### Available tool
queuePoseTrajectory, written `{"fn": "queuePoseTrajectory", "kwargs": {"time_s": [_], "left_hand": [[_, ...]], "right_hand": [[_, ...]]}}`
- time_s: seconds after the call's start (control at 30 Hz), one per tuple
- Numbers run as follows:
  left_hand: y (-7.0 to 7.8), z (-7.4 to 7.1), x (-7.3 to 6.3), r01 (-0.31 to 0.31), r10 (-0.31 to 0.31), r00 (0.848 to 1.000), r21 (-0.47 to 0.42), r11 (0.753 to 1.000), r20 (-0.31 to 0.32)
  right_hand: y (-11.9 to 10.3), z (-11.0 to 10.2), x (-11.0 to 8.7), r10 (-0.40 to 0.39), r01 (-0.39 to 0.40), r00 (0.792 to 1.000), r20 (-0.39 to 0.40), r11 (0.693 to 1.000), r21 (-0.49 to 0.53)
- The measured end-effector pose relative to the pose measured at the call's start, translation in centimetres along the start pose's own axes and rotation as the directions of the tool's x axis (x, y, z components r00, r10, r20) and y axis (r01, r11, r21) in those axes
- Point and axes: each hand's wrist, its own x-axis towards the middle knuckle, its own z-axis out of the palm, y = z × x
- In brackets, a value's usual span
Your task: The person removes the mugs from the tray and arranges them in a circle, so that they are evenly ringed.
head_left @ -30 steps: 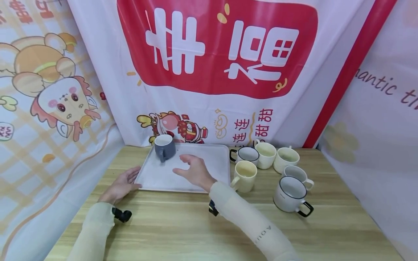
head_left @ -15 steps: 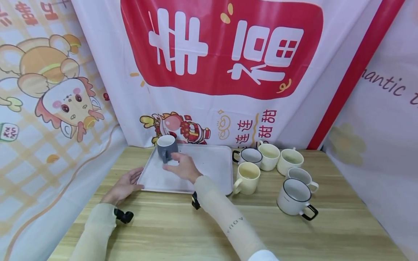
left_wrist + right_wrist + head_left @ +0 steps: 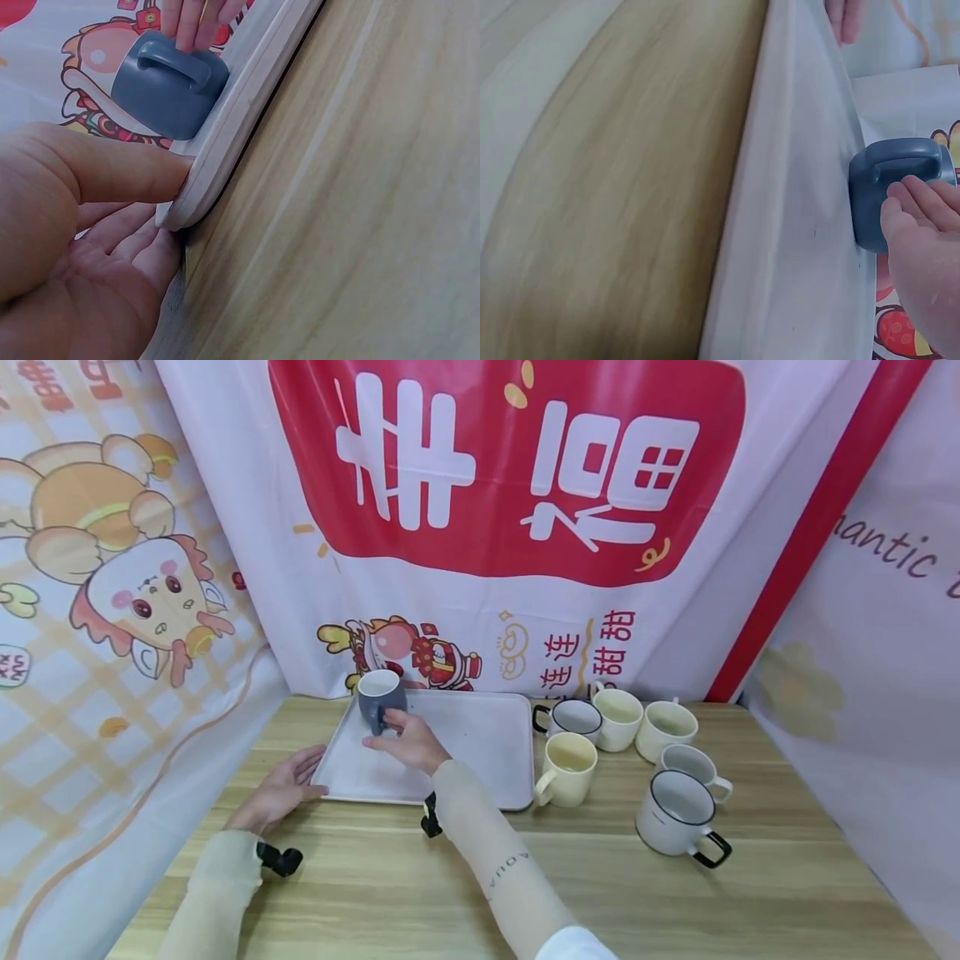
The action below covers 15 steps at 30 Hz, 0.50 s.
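Note:
A dark blue-grey mug (image 3: 381,700) stands upright at the back left of the white rectangular tray (image 3: 465,752), its handle turned toward the front. My right hand (image 3: 408,741) reaches over the tray, with fingertips right at that handle. In the right wrist view, the right hand's fingers (image 3: 930,206) stretch out beside the handle and overlap the mug. At the tray's front left corner is my left hand (image 3: 277,787). Its thumb (image 3: 127,166) touches the front rim, while the other fingers lie straight along the left side, partly hidden behind the corner.
Right of the tray stand several mugs: a black-rimmed white one (image 3: 576,718), a yellowish one (image 3: 567,772) close to the tray edge, and pale cream ones (image 3: 618,722) behind. Another black-rimmed mug (image 3: 671,818) is nearer the front. A printed cloth (image 3: 502,593) hangs behind the table.
My right hand has moved left and back across the tray to the blue-grey mug's handle. The mug and tray keep their places, and my left hand stays at the corner.

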Motion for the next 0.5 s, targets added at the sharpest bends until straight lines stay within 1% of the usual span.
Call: {"fn": "queuePoseTrajectory", "kwargs": {"time_s": [0.1, 0.17, 0.27, 0.37, 0.43, 0.5], "left_hand": [[0.0, -0.1, -0.2, -0.002, 0.002, 1.000, 0.006, 1.000, -0.005], [0.0, 0.0, -0.1, -0.005, 0.005, 1.000, 0.005, 1.000, -0.006], [0.0, 0.2, 0.0, -0.006, 0.006, 1.000, -0.004, 1.000, -0.003], [0.0, 0.2, -0.1, -0.006, 0.006, 1.000, -0.014, 1.000, -0.001], [0.1, 0.1, -0.2, -0.005, 0.005, 1.000, -0.018, 1.000, 0.001], [0.2, -0.1, -0.3, -0.005, 0.005, 1.000, -0.017, 1.000, -0.003]], "right_hand": [[-0.5, 0.5, 0.2, -0.006, 0.005, 1.000, 0.017, 0.998, 0.061], [-0.7, 0.7, 0.3, -0.005, 0.003, 1.000, 0.022, 0.996, 0.089], [-0.8, 1.1, 0.4, 0.004, -0.005, 1.000, 0.005, 0.994, 0.106], [-0.8, 1.5, 0.4, 0.029, -0.022, 0.997, -0.067, 0.994, 0.106], [-0.9, 1.7, 0.4, 0.055, -0.044, 0.990, -0.132, 0.995, 0.086], [-1.1, 1.6, 0.4, 0.090, -0.081, 0.980, -0.179, 0.995, 0.058]]}}
